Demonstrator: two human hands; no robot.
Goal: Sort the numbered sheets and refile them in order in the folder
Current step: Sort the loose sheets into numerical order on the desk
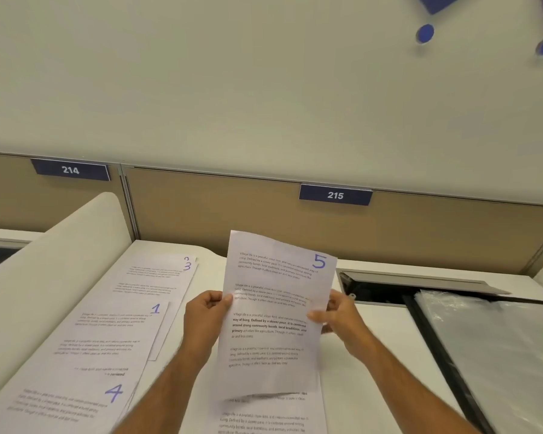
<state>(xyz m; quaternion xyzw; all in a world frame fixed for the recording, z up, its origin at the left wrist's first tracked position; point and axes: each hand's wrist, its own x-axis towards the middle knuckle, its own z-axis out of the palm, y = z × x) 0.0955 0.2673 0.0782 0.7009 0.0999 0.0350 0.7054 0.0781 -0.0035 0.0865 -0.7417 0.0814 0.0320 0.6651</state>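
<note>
I hold a printed sheet marked 5 (276,311) upright above the white desk. My left hand (206,317) pinches its left edge and my right hand (339,314) pinches its right edge. On the desk to the left lie sheet 3 (160,277), sheet 1 (119,327) and sheet 4 (69,399), overlapping in a row toward me. Another printed sheet (270,418) lies flat under the held one, its number hidden. An open folder with clear plastic sleeves (496,349) and a black spine lies at the right.
A white curved side divider (54,261) bounds the desk at the left. A tan partition with signs 214 (70,169) and 215 (335,195) stands behind. A dark open cable slot (376,291) sits in the desk behind the folder.
</note>
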